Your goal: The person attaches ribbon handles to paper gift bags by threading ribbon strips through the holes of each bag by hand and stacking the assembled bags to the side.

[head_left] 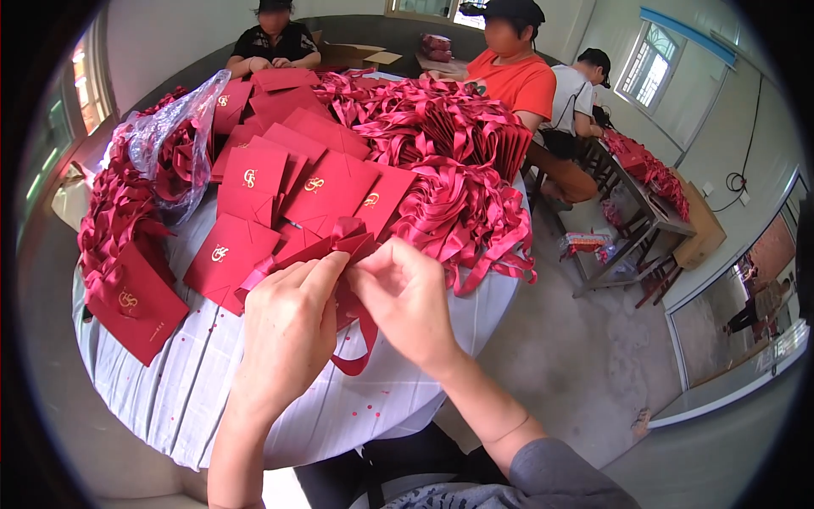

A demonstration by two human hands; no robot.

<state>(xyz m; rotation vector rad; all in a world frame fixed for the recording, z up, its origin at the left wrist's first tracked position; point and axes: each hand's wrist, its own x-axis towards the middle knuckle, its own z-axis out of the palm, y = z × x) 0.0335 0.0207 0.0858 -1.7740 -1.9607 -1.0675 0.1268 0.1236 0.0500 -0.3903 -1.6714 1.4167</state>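
A small dark red paper gift bag is between my two hands near the middle of the table. My left hand is closed at its upper edge, fingers bent over the red ribbon. From the other side my right hand pinches the ribbon at the bag's top. A loose ribbon end curls down below my fingers. My fingertips partly hide the bag and where the ribbon passes. Just left of it lies a flat red bag with a gold emblem.
Overlapping flat red bags cover the round table with its white cloth. Bags with ribbons pile up at right. Finished-looking bow bags and clear plastic lie left. People sit across and at a side bench.
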